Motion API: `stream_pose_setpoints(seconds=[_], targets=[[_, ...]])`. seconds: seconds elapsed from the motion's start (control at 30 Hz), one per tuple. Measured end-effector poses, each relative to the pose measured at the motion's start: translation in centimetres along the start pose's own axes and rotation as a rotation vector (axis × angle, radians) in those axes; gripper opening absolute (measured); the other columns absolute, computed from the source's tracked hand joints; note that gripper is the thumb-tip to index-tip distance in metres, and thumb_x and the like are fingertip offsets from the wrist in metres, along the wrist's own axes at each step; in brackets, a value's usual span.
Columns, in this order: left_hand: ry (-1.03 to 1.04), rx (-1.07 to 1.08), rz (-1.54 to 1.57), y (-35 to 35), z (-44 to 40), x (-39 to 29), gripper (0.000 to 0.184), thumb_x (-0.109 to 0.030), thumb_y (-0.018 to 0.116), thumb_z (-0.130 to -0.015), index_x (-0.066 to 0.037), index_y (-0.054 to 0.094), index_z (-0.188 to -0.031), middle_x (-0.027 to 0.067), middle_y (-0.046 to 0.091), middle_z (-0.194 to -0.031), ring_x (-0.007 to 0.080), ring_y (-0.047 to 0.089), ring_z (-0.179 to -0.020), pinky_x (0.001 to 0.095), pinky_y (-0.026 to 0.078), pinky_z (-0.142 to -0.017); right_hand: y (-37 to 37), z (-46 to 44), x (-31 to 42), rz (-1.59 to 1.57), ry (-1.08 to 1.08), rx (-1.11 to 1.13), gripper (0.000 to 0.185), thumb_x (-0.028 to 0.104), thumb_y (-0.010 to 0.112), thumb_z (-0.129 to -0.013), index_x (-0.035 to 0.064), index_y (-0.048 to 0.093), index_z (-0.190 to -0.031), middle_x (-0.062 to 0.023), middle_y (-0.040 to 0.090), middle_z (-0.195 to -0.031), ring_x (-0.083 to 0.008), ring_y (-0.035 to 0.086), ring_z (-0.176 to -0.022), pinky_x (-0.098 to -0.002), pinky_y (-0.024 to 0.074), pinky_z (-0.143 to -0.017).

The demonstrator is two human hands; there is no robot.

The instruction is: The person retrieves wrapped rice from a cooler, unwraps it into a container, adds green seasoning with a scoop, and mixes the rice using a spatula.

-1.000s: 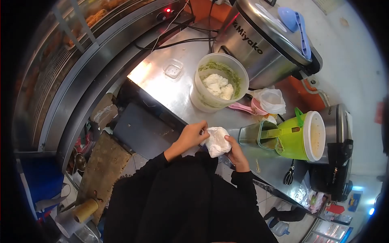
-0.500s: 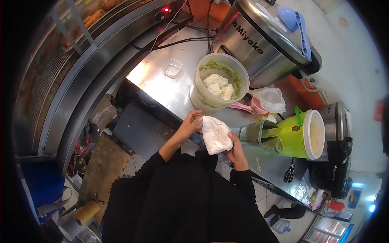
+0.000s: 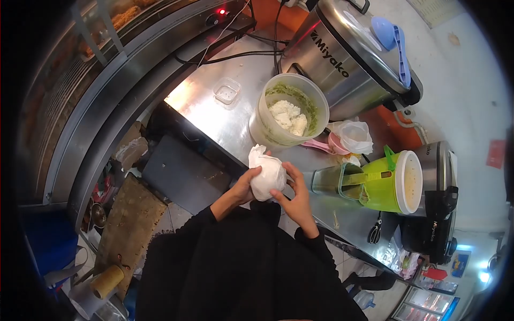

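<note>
Between my two hands is a rounded white paper-wrapped bundle (image 3: 267,176), with a loose crumpled corner sticking up at its upper left. My left hand (image 3: 239,191) grips its left side, thumb on top. My right hand (image 3: 295,199) curves round the right side, its thumb pressing the lower edge. What the paper encloses is hidden. Just beyond stands a translucent tub (image 3: 261,125) with white rice (image 3: 289,116) inside and green smears on its wall. Beside the tub lies a pink rice scoop (image 3: 318,145), partly covered by a clear plastic bag (image 3: 356,137).
A large steel Miyako rice cooker (image 3: 342,59) carries a blue scoop (image 3: 393,43) on its lid. On the steel counter (image 3: 214,115) are a small clear container (image 3: 227,91), a lime-green pitcher (image 3: 383,182) and black scissors (image 3: 375,231). Another person's leg (image 3: 369,280) shows at lower right.
The white paper packet has gone from a flatter shape to a rounded bundle, turned and shifted slightly left. My left thumb now lies over it, and my right hand has come round its side.
</note>
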State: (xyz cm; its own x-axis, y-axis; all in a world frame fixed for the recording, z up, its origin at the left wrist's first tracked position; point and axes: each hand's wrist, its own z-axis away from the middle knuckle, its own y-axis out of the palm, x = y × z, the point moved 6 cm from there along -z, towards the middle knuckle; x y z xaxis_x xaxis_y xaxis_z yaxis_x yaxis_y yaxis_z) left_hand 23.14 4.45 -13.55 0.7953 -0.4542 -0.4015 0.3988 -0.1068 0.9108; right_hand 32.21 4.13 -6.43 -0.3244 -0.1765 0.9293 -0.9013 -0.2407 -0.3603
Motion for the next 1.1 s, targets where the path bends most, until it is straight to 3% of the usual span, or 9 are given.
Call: stream_pose_setpoints(seconds=[0.1, 0.23, 0.3, 0.53, 0.6, 0.7, 0.83, 1.03, 1.1], targets=[[0.030, 0.020, 0.052, 0.1, 0.4, -0.7, 0.052, -0.032, 0.034, -0.079, -0.008, 0.018, -0.122, 0.0122, 0.030, -0.119, 0.0242, 0.035, -0.108, 0.0368, 0.029, -0.089, 0.0, 0.1, -2.5, -0.325, 0.231, -0.029, 0.060, 0.018, 0.060, -0.069, 0.0025, 0.028, -0.116, -0.0131, 0.032, -0.117, -0.0211, 0.032, -0.108, -0.0308, 0.0284, -0.087], [0.004, -0.049, -0.035, -0.8, 0.3, -0.3, 0.048, -0.033, 0.037, -0.080, -0.009, 0.024, -0.120, 0.0094, 0.038, -0.112, 0.0201, 0.041, -0.100, 0.0338, 0.034, -0.083, 0.5, -0.1, -3.3, -0.333, 0.278, 0.031, 0.061, 0.022, 0.058, -0.070, 0.0017, 0.026, -0.118, -0.0130, 0.033, -0.115, -0.0191, 0.033, -0.106, -0.0292, 0.0271, -0.088], [-0.146, -0.067, -0.379, -1.7, 0.3, 0.2, 0.045, -0.034, 0.034, -0.082, 0.000, 0.035, -0.111, 0.0096, 0.046, -0.102, 0.0163, 0.046, -0.091, 0.0286, 0.036, -0.078, 0.7, -0.1, -3.5, -0.235, 0.271, 0.092, 0.064, 0.025, 0.060, -0.070, -0.0011, 0.025, -0.117, -0.0133, 0.036, -0.113, -0.0209, 0.036, -0.103, -0.0293, 0.0316, -0.084], [-0.060, -0.203, -0.338, -1.2, -0.2, -0.6, 0.043, -0.034, 0.032, -0.083, 0.003, 0.041, -0.103, 0.0083, 0.051, -0.091, 0.0134, 0.050, -0.080, 0.0244, 0.038, -0.072, 0.4, -0.2, -4.8, -0.203, 0.289, 0.076, 0.060, 0.028, 0.058, -0.071, -0.0025, 0.030, -0.114, -0.0127, 0.040, -0.108, -0.0178, 0.038, -0.101, -0.0273, 0.0306, -0.084], [0.006, -0.299, -0.312, -2.5, -0.7, -0.9, 0.041, -0.032, 0.032, -0.083, 0.003, 0.042, -0.102, 0.0083, 0.051, -0.091, 0.0121, 0.050, -0.079, 0.0238, 0.039, -0.071, 0.4, 0.0, -4.9, -0.504, 0.462, 0.049, 0.052, 0.028, 0.055, -0.073, -0.0024, 0.034, -0.110, -0.0105, 0.046, -0.101, -0.0141, 0.044, -0.091, -0.0249, 0.0350, -0.078], [0.001, -0.268, -0.280, -2.3, -0.5, -0.8, 0.039, -0.031, 0.033, -0.083, 0.003, 0.043, -0.100, 0.0085, 0.052, -0.091, 0.0115, 0.050, -0.079, 0.0238, 0.039, -0.070, 0.2, 0.7, -4.2, -0.471, 0.645, 0.202, 0.043, 0.027, 0.052, -0.075, -0.0026, 0.040, -0.104, -0.0072, 0.050, -0.092, -0.0110, 0.048, -0.079, -0.0220, 0.0379, -0.069], [0.027, -0.322, -0.273, -2.2, -0.5, -0.3, 0.036, -0.029, 0.032, -0.084, 0.002, 0.043, -0.100, 0.0084, 0.051, -0.090, 0.0116, 0.049, -0.079, 0.0236, 0.038, -0.072, 0.5, 0.2, -3.2, -0.436, 0.556, 0.142, 0.037, 0.025, 0.054, -0.074, -0.0022, 0.046, -0.097, -0.0043, 0.053, -0.083, -0.0093, 0.049, -0.069, -0.0209, 0.0391, -0.062], [0.396, -0.502, -0.477, -1.3, 0.1, -1.8, 0.025, -0.020, 0.043, -0.079, -0.001, 0.042, -0.095, 0.0091, 0.040, -0.098, 0.0145, 0.039, -0.092, 0.0254, 0.033, -0.079, -0.3, 0.0, -3.0, -0.164, 0.336, 0.034, 0.032, 0.021, 0.057, -0.072, -0.0023, 0.048, -0.092, -0.0042, 0.052, -0.081, -0.0082, 0.047, -0.073, -0.0201, 0.0371, -0.065], [0.574, -0.381, -1.040, 0.7, 0.4, -2.6, 0.022, -0.013, 0.049, -0.074, -0.002, 0.042, -0.093, 0.0115, 0.037, -0.100, 0.0169, 0.036, -0.096, 0.0268, 0.031, -0.080, -0.8, 0.0, -3.3, -0.141, 0.284, -0.031, 0.032, 0.020, 0.059, -0.070, -0.0029, 0.049, -0.090, -0.0048, 0.052, -0.081, -0.0087, 0.047, -0.073, -0.0207, 0.0372, -0.065]])
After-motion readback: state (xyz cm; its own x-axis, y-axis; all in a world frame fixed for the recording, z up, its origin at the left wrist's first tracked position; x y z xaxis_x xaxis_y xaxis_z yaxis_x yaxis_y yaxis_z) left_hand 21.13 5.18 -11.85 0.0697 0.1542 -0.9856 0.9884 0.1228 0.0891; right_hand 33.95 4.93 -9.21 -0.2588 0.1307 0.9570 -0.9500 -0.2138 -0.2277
